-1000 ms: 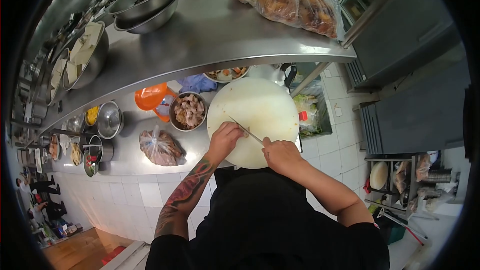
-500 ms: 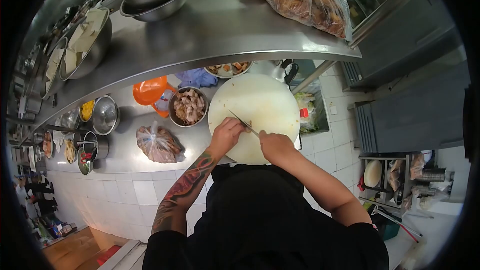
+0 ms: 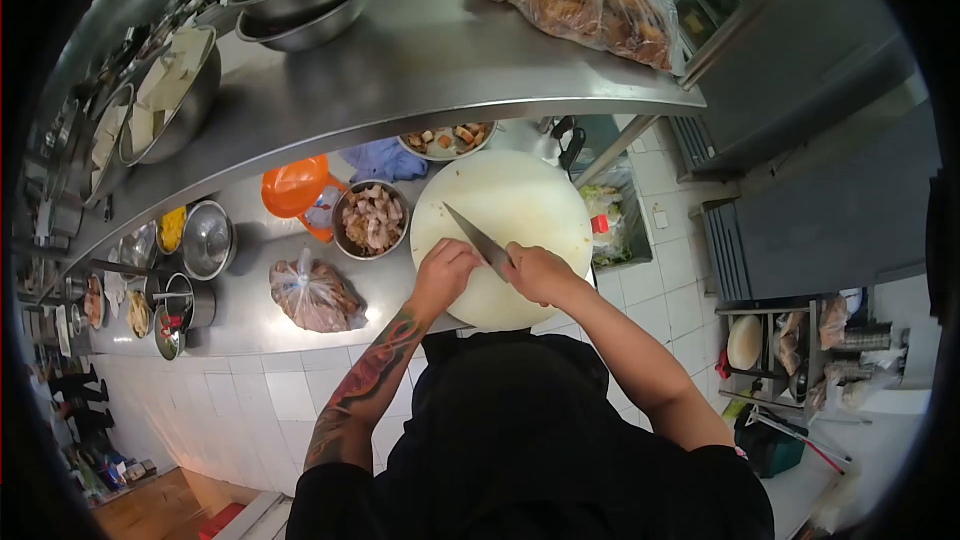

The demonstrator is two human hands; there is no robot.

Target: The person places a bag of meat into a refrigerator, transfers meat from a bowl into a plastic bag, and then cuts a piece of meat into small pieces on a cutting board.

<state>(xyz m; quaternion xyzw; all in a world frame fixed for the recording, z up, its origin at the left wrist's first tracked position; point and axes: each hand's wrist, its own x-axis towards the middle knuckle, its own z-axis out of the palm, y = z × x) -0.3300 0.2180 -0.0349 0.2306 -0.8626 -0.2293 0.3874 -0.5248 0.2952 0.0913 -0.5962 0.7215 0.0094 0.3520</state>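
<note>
A round white cutting board [image 3: 500, 180] lies below both hands. My right hand [image 3: 540, 274] is closed round the handle of a kitchen knife [image 3: 474, 232]. Its blade slants over the board, the tip toward the far left and its broad side facing up. My left hand [image 3: 444, 275] rests on the board's left part, fingers curled and pressed together beside the blade. Whatever the left fingers hold, if anything, is hidden. Left of the board stands a steel bowl of cut meat chunks [image 3: 372, 220].
A tied plastic bag of meat [image 3: 315, 292] lies left. Behind are an orange container [image 3: 294, 187], a blue cloth [image 3: 385, 157] and a bowl of browned pieces [image 3: 447, 140]. A steel shelf [image 3: 420, 70] overhangs the counter. A bin of scraps [image 3: 618, 220] stands right.
The knife has turned from edge-on to broad side up, its tip moving away and left. A small brownish piece seen by the left fingertips is out of sight now.
</note>
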